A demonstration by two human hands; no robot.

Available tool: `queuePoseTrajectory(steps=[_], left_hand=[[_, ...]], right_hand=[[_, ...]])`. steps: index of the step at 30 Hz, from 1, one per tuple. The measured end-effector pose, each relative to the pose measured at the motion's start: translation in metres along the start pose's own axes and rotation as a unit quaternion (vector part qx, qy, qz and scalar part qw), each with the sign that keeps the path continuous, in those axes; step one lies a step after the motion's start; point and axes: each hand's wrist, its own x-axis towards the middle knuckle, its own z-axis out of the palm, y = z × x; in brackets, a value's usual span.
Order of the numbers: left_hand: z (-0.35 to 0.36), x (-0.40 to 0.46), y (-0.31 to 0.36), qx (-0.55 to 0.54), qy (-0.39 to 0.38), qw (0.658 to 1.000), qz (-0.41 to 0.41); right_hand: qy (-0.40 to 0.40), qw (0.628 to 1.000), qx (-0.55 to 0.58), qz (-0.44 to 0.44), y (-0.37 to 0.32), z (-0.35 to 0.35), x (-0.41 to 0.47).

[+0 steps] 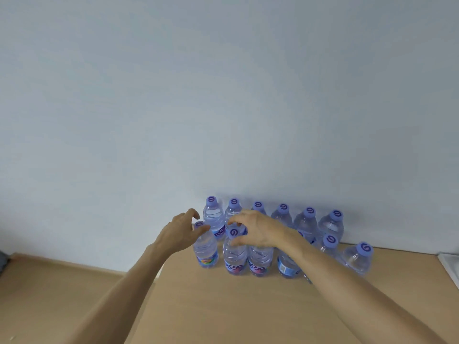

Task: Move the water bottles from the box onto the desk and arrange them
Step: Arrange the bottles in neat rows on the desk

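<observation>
On the desk (223, 314) we curl our left hand (180, 233) around the leftmost front bottle (205, 252), our right hand (255, 230) hovers with fingers loosely bent over the next bottle's cap (233, 232), and further water bottles (306, 222) stand in two rows against the wall (223, 95).

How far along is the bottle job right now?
Mostly done, it seems: six bottles stand in the back row against the wall, and about six more in the front row on the desk. The left hand and right hand are at the front-left bottles. The box is out of view, so what remains is unknown.
</observation>
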Motion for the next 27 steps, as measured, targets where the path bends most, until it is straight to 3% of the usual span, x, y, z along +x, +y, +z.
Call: queuePoseTrajectory(steps=[3,8,14,23,27], left_hand=[[0.009,0.003,-0.007,0.006,-0.036,0.999,0.034],[0.006,0.017,-0.007,-0.02,-0.02,0.995,0.101],[0.007,0.034,-0.006,-0.072,-0.017,0.993,0.094],[0.007,0.041,0.002,-0.03,-0.077,0.988,0.132],[-0.002,0.042,-0.005,0.021,-0.104,0.977,0.188]], right_hand=[[-0.024,0.999,-0.04,-0.006,-0.011,0.01,0.005],[0.006,0.998,-0.043,0.034,-0.017,0.006,0.014],[0.024,0.996,-0.042,0.081,-0.015,0.003,0.021],[0.018,0.994,-0.059,0.094,-0.018,0.006,0.021],[0.02,0.991,-0.05,0.122,-0.022,0.005,0.018]])
